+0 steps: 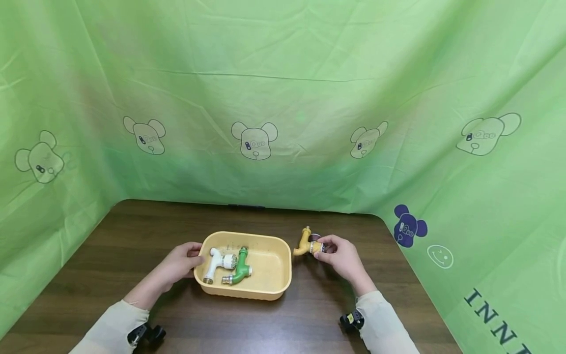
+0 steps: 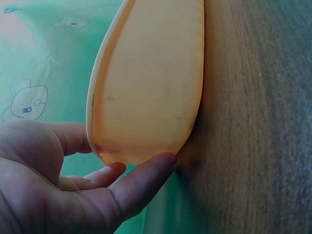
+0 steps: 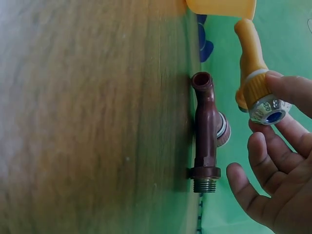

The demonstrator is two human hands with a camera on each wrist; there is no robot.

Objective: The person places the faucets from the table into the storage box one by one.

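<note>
My left hand (image 1: 179, 264) grips the left end of a yellow plastic basin (image 1: 270, 260), thumb over the rim and fingers against the outer wall, as the left wrist view shows. Inside the basin lie a white tap (image 1: 214, 264) and a green tap (image 1: 241, 269), side by side in its left half. Just right of the basin, my right hand (image 1: 344, 259) pinches a yellow tap (image 1: 303, 243) by its ribbed knob, the spout pointing toward the basin. A dark red-brown tap (image 3: 207, 129) rests on the table below it, mostly hidden in the head view.
The brown wooden table (image 1: 247, 327) ends at the back against a green curtain (image 1: 300, 93) printed with bear faces. More curtain hangs along both sides. Dark wrist camera mounts (image 1: 352, 320) sit at both sleeves.
</note>
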